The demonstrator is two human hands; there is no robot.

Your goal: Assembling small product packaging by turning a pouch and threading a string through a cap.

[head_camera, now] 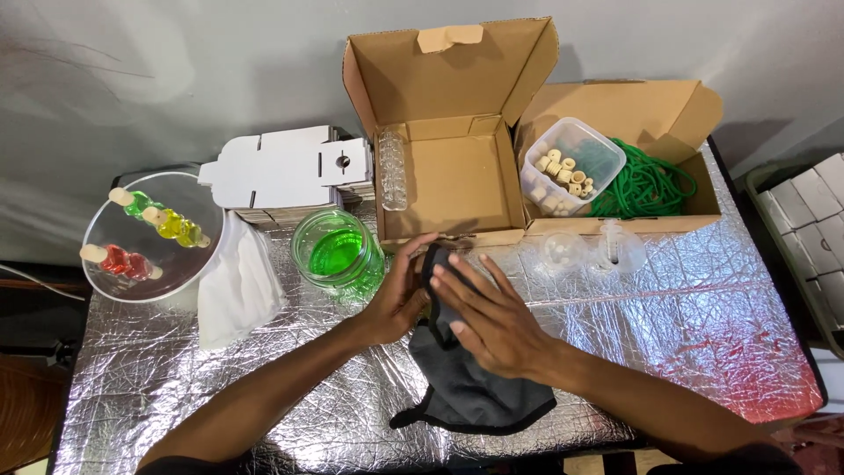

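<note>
Left hand (pixel 396 303) and right hand (pixel 492 321) both grip dark cloth (pixel 466 387) (fingers wrapped over its top) above foil tabletop (pixel 686 334); green jar (pixel 338 252) just beside left hand.

Table (pixel 703 299), covered in crinkled silver foil sheeting. Far centre: open cardboard box (pixel 448 189), a clear ribbed vial inside at its left wall. Far right: second open cardboard box (pixel 655 114). Before these: two clear round containers (pixel 585 251). Far left: stack of flat white box blanks (pixel 286 167). Left: clear bowl (pixel 123 268); white cloth (pixel 236 286); glass jar of green liquid (pixel 338 251). Near centre: dark grey cloth (pixel 470 391).
</note>
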